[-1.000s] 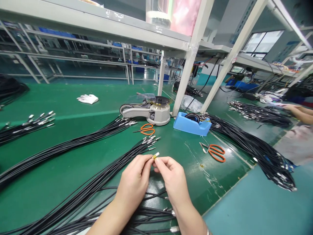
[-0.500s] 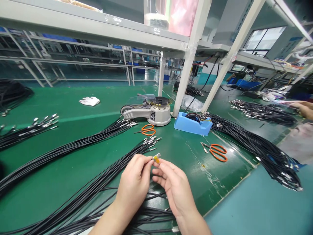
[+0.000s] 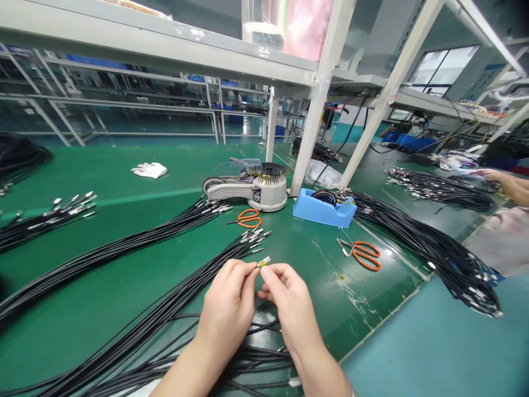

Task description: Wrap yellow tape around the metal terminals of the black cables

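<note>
Between thumb and forefinger, my left hand (image 3: 228, 300) pinches a cable just behind its silver connector (image 3: 266, 259). A small piece of yellow tape (image 3: 262, 264) sits around the cable at the connector's base. My right hand (image 3: 289, 298) is closed, its thumb and forefinger pressed at the tape; the fingertips hide part of it. Below both wrists lie loose black cables (image 3: 260, 358). A bundle of black cables (image 3: 194, 275) with metal ends runs past my left hand. Orange-handled scissors (image 3: 366, 255) rest to the right of my right hand.
Beyond my hands stand a grey round tape dispenser (image 3: 268, 193) and a blue tape holder (image 3: 324, 208). Another pair of orange scissors (image 3: 249, 218) lies before them. A white glove (image 3: 149, 170) is at the back left. Shelf posts (image 3: 316, 116) rise behind. At right, a co-worker's hand (image 3: 510, 184) shows.
My right thumb and forefinger have closed in on the yellow tape, whose hanging end no longer shows. My left hand keeps its pinch. The view has shifted slightly.
</note>
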Tool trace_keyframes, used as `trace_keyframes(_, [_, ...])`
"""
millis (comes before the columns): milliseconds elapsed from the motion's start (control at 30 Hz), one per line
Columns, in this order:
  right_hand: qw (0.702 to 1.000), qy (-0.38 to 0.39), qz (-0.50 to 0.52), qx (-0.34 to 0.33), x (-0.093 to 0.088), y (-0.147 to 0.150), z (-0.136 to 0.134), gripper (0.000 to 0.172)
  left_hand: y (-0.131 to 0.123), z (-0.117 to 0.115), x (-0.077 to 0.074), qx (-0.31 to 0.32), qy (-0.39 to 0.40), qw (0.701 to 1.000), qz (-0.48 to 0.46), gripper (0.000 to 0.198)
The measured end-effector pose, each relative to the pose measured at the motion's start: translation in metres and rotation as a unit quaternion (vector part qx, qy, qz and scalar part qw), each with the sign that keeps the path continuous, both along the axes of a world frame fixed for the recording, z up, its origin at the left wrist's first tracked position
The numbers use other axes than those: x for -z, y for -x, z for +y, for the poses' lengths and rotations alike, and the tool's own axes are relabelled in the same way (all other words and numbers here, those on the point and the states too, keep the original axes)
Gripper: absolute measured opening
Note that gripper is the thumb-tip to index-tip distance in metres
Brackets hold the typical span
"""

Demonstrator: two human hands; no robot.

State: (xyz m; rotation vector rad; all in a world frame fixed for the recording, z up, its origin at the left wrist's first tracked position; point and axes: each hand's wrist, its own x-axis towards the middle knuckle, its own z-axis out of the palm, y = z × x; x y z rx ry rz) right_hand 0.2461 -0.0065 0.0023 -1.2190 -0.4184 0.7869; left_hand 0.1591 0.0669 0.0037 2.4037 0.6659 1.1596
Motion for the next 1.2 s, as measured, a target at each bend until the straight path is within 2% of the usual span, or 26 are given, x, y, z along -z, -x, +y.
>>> trace_keyframes(233, [0.995,0.011,-0.096,0.014,0.002,-0.001,-0.005,0.021,0.001,-0.003,-0.008,-0.004,0.076,0.997,0.014,0.013])
trace_keyframes(500, [0.992,0.016,-0.119,0.024,-0.004,-0.003,-0.007,0.020,0.002,-0.003,-0.010,-0.016,0.180,0.983,0.040,0.021])
trace_keyframes(633, [0.991,0.024,-0.126,0.028,-0.004,-0.004,-0.006,0.019,0.001,-0.004,-0.013,-0.001,0.283,0.959,0.028,0.023])
trace_keyframes(833, [0.989,0.028,-0.138,0.033,-0.005,-0.005,-0.006,0.018,-0.003,-0.008,-0.019,0.001,0.421,0.907,-0.004,0.030])
trace_keyframes(1200, [0.990,0.010,-0.141,0.025,-0.003,-0.006,-0.005,0.017,-0.003,-0.005,-0.020,0.051,0.509,0.859,-0.036,0.029])
